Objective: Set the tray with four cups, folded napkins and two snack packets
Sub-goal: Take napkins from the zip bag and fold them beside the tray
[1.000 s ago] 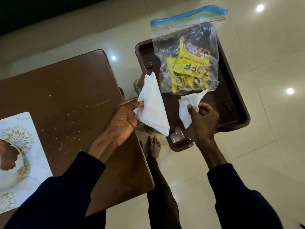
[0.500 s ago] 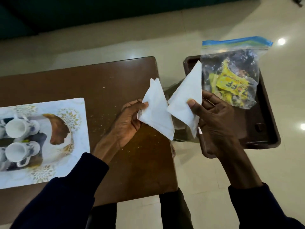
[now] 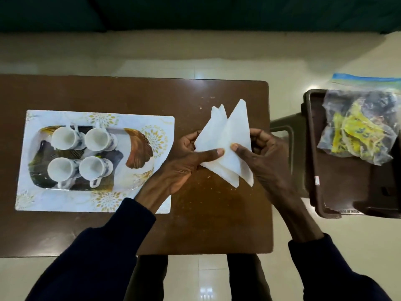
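Observation:
A white tray (image 3: 149, 118) with gold flower print lies at the left of the brown table (image 3: 130, 92). Several white cups (image 3: 98, 139) stand on it in a square. Over the table's right half, both hands hold two white napkins (image 3: 235, 137) folded into triangles, overlapping each other. My left hand (image 3: 184, 161) pinches them from the left with the thumb on top. My right hand (image 3: 262, 155) pinches them from the right. A clear zip bag (image 3: 358, 127) with yellow snack packets inside lies on a dark stool to the right.
The dark brown plastic stool (image 3: 338, 187) stands on the tiled floor right of the table, apart from it by a narrow gap. Crumbs dot the table top. My legs show under the table's near edge. A dark green surface runs along the far side.
Both hands came together over the table, and the two napkins now overlap. The view swung left, bringing the whole tray with its cups into sight.

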Motion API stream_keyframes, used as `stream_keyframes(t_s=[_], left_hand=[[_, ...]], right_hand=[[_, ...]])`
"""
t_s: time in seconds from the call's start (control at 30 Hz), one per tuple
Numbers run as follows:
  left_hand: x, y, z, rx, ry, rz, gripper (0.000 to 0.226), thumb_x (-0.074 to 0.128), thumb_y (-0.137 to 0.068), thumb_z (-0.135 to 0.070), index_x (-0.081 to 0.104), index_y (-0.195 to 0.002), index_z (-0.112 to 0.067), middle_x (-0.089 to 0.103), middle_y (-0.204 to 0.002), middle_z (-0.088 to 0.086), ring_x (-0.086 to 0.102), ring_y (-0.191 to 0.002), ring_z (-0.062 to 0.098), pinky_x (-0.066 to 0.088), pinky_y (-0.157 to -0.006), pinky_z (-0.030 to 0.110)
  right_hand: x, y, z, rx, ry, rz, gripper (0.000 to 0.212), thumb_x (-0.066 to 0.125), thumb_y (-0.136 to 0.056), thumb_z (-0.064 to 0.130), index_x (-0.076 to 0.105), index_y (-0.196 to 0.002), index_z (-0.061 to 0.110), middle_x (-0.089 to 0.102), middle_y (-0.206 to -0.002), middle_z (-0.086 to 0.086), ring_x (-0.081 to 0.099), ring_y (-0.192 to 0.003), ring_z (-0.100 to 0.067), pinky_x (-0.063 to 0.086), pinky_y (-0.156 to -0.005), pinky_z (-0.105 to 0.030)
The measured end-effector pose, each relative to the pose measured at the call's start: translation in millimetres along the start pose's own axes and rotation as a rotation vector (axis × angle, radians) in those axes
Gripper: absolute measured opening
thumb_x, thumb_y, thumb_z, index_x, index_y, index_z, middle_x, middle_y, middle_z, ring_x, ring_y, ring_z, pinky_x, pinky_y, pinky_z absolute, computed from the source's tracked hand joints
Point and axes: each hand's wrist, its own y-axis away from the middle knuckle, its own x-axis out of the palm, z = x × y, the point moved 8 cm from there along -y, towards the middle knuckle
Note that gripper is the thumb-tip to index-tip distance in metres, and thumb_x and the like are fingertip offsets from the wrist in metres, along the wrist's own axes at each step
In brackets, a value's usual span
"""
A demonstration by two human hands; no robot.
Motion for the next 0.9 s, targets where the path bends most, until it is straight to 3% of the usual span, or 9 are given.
stream_keyframes(t_s=[0.1,0.23,0.43,0.57,0.7,0.77,0.9], left_hand=[[-24.3,4.0,0.8,0.014,-0.037,-0.025,0.066,0.085,-0.075,-0.004,0.059,-0.135,-0.006,0.070,-0.131,0.013,0.069,-0.118,0.035,0.059,-0.096,0.052],[-45.6,10.2,1.0,0.003,-0.054,-0.001,0.049,0.083,-0.079,-0.004,0.064,-0.124,-0.011,0.073,-0.125,0.010,0.073,-0.113,0.032,0.063,-0.090,0.046],[-64.4,17.3,15.0,-0.034,0.037,-0.044,0.058,0.078,-0.082,0.002,0.057,-0.136,0.000,0.068,-0.132,0.020,0.068,-0.118,0.041,0.054,-0.102,0.057],[-61.6,21.7,32.5,-0.033,0.121,-0.091,0.054,0.074,-0.084,0.006,0.059,-0.136,0.002,0.072,-0.124,0.017,0.072,-0.111,0.035,0.059,-0.097,0.048],[-59.3,25.2,37.3,-0.014,0.173,-0.050,0.039,0.074,-0.084,-0.008,0.069,-0.123,-0.006,0.075,-0.121,0.012,0.075,-0.103,0.026,0.063,-0.086,0.037],[-59.9,28.0,29.5,-0.011,0.141,0.007,0.047,0.077,-0.076,-0.022,0.070,-0.122,-0.010,0.078,-0.118,0.007,0.076,-0.105,0.025,0.063,-0.087,0.037],[-58.8,29.7,7.2,-0.027,-0.093,0.017,0.074,0.083,-0.065,-0.034,0.064,-0.130,-0.005,0.075,-0.123,0.012,0.074,-0.110,0.033,0.060,-0.094,0.049]], right_hand=[[16.2,8.6,2.4,-0.003,0.005,-0.010,0.050,0.078,-0.082,0.029,0.064,-0.126,0.009,0.071,-0.124,-0.002,0.072,-0.104,-0.017,0.061,-0.090,-0.039],[37.7,18.8,-2.1,0.065,-0.107,0.013,0.049,0.074,-0.078,0.038,0.065,-0.122,0.019,0.072,-0.120,0.003,0.072,-0.099,-0.009,0.060,-0.082,-0.022],[69.9,32.9,-17.8,0.175,-0.209,0.143,0.041,0.076,-0.070,0.037,0.064,-0.108,0.028,0.071,-0.101,0.018,0.072,-0.080,0.007,0.055,-0.061,-0.011],[67.6,30.6,-25.2,0.165,-0.200,0.128,0.033,0.079,-0.080,0.017,0.065,-0.110,0.019,0.069,-0.096,0.017,0.071,-0.074,0.009,0.053,-0.057,-0.009],[53.7,26.2,-21.4,0.160,-0.100,0.254,0.049,0.082,-0.069,0.030,0.067,-0.113,0.015,0.073,-0.107,0.008,0.074,-0.083,0.000,0.057,-0.064,-0.013],[48.4,24.4,-13.7,0.152,-0.012,0.364,0.051,0.081,-0.064,0.033,0.068,-0.111,0.018,0.075,-0.106,0.008,0.075,-0.085,-0.004,0.058,-0.066,-0.015],[40.9,14.4,4.7,0.083,0.163,0.500,0.042,0.085,-0.074,0.020,0.068,-0.113,0.016,0.075,-0.105,0.007,0.075,-0.085,-0.006,0.059,-0.067,-0.015]])
